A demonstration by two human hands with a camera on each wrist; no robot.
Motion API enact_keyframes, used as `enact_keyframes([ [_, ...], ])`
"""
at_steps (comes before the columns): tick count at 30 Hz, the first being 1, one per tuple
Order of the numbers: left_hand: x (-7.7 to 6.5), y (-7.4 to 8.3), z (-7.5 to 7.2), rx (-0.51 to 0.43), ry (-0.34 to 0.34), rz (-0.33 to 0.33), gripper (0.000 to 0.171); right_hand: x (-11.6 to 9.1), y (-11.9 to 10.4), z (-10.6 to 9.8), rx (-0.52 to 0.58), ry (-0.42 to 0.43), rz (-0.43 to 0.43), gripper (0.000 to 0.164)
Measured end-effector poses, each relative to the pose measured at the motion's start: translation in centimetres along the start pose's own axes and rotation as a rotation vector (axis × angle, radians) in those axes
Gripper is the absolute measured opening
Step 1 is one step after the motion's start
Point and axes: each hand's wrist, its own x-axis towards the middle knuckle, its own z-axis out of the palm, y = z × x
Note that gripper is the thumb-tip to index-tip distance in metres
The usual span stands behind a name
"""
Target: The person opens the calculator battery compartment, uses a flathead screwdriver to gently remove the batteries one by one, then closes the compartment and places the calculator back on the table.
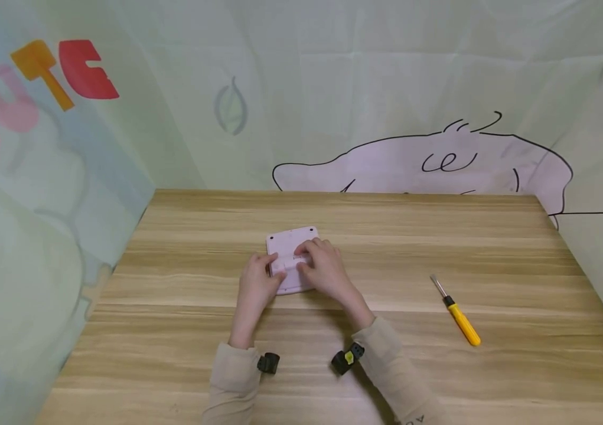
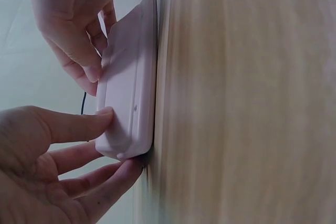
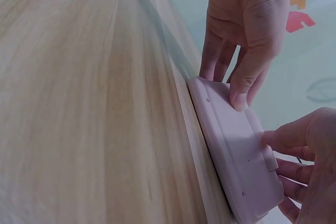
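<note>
A pale pink device (image 1: 283,243), apparently a calculator lying face down, rests on the wooden table with dark feet at its far corners. My left hand (image 1: 256,280) grips its left side, the thumb on the upper surface and the fingers along the edge. From the right, my right hand (image 1: 328,268) curls over the middle, thumb and fingertips pinching at the raised strip (image 1: 285,264) across the back. In the right wrist view, a small ledge of the calculator (image 3: 226,129) sticks up beside the right thumb. The right fingertips are partly hidden behind it.
To the right on the wooden table (image 1: 173,348) lies a screwdriver (image 1: 461,322) with a yellow handle, its metal tip pointing away. A printed cloth backdrop (image 1: 333,88) rises behind the table's far edge and along both sides.
</note>
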Motion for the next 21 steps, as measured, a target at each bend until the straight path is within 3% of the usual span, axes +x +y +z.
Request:
enact_keyframes([
  [21,0.02,-0.16,0.1,-0.002,0.009,-0.005,0.046,0.03,-0.23,0.44,0.055,0.082,0.004,0.011],
])
